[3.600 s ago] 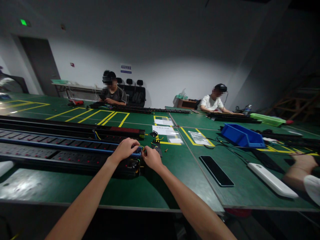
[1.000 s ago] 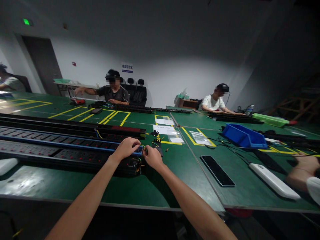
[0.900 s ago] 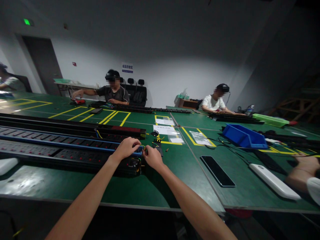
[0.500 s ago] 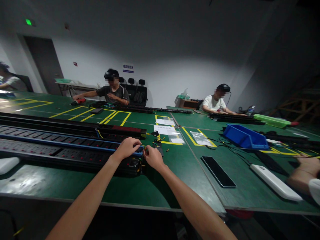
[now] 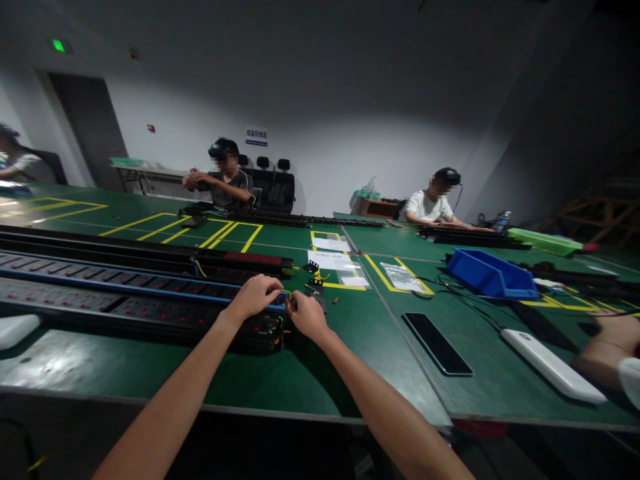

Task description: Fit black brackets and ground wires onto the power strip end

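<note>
My left hand (image 5: pixel 256 297) lies over the right end of a long blue-edged power strip (image 5: pixel 165 287), its fingers curled and closed at the strip's tip. Facing it, my right hand (image 5: pixel 307 315) pinches at the same end, thumb and fingertips together. A bit of yellow-green wire shows between the two hands; what exactly the fingers grip is too small to tell. Nearer me lies a second long black power strip (image 5: pixel 165 310), with loose wires at its open end (image 5: pixel 274 332). Behind, a black strip with a dark red section (image 5: pixel 257 260) runs alongside.
Small black brackets (image 5: pixel 315 288) and papers (image 5: pixel 333 260) lie beyond my right hand. Rightward are a black phone (image 5: pixel 437 343), a white power bank (image 5: pixel 553 365), cables and a blue bin (image 5: pixel 490 273). Co-workers sit across the table; another person's arm (image 5: pixel 607 343) reaches in at right.
My hands stay in place at the strip's end. Across the table, the co-worker in the dark shirt has lifted the red tool off the table and brought both hands together.
</note>
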A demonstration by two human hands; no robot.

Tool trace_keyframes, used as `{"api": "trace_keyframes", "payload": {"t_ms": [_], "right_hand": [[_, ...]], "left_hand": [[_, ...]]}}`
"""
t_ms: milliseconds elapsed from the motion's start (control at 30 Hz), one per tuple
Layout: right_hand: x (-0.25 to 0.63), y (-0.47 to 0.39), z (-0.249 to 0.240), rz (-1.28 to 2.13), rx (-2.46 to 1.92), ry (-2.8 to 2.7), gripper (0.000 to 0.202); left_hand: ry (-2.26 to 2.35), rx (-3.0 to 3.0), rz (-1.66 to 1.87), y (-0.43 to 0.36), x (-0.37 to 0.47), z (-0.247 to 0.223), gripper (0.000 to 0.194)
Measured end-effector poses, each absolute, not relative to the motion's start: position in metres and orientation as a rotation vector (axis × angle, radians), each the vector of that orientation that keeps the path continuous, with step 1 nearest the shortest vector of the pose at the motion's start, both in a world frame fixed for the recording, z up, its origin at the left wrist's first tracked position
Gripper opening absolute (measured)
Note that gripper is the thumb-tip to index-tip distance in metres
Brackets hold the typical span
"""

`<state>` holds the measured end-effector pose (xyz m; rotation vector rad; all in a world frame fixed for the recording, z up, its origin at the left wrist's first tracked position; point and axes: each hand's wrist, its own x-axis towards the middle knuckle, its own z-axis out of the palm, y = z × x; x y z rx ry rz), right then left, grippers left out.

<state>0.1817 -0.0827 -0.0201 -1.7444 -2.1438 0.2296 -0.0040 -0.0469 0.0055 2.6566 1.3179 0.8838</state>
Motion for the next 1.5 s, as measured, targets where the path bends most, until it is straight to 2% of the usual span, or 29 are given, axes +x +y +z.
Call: {"api": "trace_keyframes", "payload": {"t_ms": [1500], "right_hand": [[0.1824, -0.0825, -0.0234, 0.227, -1.712, -2.131, 0.02]], "left_hand": [[1.326, 2.657, 0.894, -0.0456, -0.0048, 0.0009, 0.013]]}}
